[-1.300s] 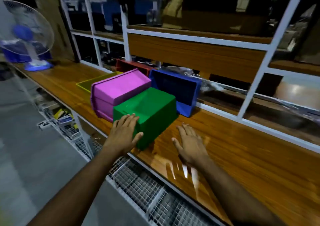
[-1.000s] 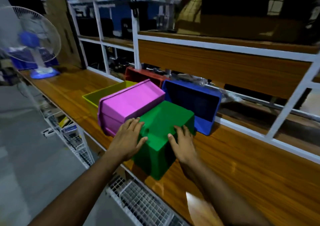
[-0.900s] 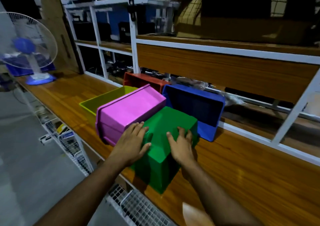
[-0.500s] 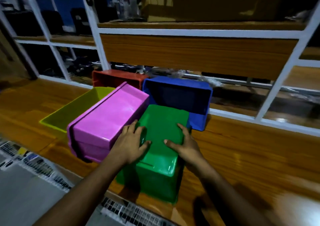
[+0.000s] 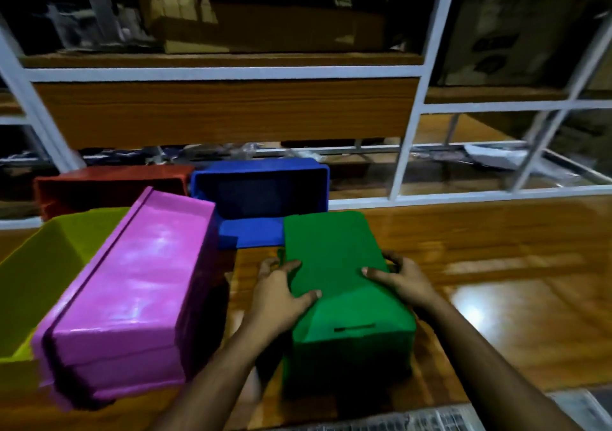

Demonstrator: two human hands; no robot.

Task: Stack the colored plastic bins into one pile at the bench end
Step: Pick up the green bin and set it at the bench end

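A glossy wooden table (image 5: pixel 496 265) ran beneath white-framed shelving (image 5: pixel 407 132) in a dim storeroom. Upside down near its front edge sat the smooth green plastic bin (image 5: pixel 334 265), the left hand (image 5: pixel 278 295) and right hand (image 5: pixel 404 281) clasping its two sides. Left of it lay the shiny pink plastic bin (image 5: pixel 139 285), also overturned; the yellow-green plastic bin (image 5: pixel 36 271) stood open, the blue plastic bin (image 5: pixel 261 192) and the red plastic bin (image 5: pixel 109 185) behind, nothing visible inside any
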